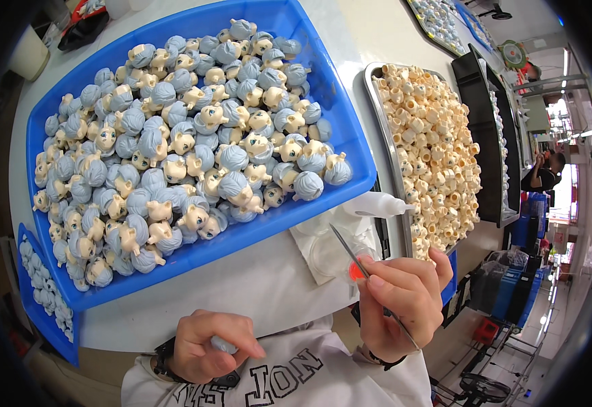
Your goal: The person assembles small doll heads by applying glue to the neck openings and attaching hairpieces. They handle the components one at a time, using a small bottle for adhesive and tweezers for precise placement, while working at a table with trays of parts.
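My left hand [213, 347] is curled in front of my chest, closed around a small blue-grey doll hair piece [223, 344], mostly hidden by the fingers. Between thumb and fingers my right hand [404, 298] pinches a slim pointed metal tool [347, 245]; its tip points up and left, and whether it has one or two arms I cannot tell. A bright orange-red spot [356, 272] shows beside those fingertips. Just beyond lies a white squeeze bottle [376, 204] with a narrow nozzle, near a clear round dish [330, 254] on a white pad.
A big blue tray [350, 146] heaped with doll heads with blue-grey hair fills the table's left. To its right stands a metal tray [391, 139] of cream-coloured hollow head parts, then a black tray [469, 88]. A smaller blue tray [72, 353] holds pale blue pieces at the lower left.
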`<state>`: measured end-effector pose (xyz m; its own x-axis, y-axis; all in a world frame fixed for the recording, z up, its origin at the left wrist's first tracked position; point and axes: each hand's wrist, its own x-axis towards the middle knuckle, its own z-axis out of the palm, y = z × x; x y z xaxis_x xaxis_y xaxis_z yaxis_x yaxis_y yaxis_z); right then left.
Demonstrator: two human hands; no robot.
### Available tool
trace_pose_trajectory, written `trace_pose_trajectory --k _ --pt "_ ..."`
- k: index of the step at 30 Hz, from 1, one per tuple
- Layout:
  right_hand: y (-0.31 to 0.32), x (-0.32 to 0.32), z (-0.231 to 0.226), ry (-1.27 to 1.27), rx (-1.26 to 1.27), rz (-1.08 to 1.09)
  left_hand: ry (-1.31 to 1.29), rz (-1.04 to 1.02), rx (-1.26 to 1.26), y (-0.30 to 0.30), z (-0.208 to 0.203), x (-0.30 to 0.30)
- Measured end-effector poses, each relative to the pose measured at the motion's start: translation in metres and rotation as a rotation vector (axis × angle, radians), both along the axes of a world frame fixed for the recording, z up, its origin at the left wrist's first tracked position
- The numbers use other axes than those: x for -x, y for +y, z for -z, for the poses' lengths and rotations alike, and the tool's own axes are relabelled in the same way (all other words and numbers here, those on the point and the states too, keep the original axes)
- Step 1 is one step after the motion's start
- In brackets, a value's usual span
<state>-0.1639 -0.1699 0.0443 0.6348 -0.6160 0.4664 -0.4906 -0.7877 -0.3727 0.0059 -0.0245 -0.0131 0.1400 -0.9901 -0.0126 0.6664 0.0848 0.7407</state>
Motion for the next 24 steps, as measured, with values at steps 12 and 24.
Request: trace_pose_trajectory --k 12,24 --pt "0.0016 -0.0025 0.0011 0.004 0.006 0.022 0.053 -0.018 -0.049 0.0019 -0.0014 0.0009" --pt "0.0059 0.0019 -0.0014 -0.022 -0.015 0.046 0.043 0.025 -0.088 0.0021 -0.0021 -0.0005"
